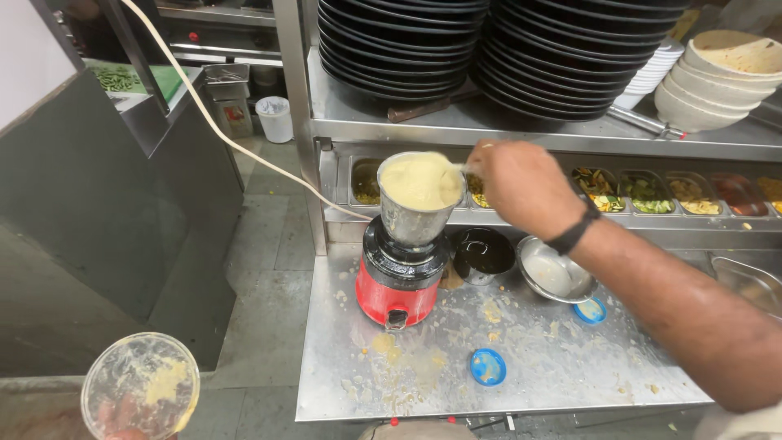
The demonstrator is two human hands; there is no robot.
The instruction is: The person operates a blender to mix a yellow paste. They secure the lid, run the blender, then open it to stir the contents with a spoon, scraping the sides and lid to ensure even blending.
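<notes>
Now the right hand (pixel 521 183) pinches a spoon (pixel 456 169) in the thick, soft yellow paste filling the steel grinder jar (pixel 417 204) on its red base on the worktop (pixel 538 358), while left-hand fingers (pixel 122 415) grip the smeared, slippery clear lid (pixel 140 387).

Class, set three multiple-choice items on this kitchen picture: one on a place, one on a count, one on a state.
1. Where does the steel jar sit?
A. on the red grinder base
B. on the floor
C. on the top shelf
2. How many blue caps lie on the steel counter?
A. one
B. two
C. four
3. The jar is:
A. empty
B. lidded
C. open, full of pale paste

Key: 1 A, it stands on the base. 2 B, two caps show. 3 C, the left hand holds the clear lid; the right hand reaches in.
</notes>
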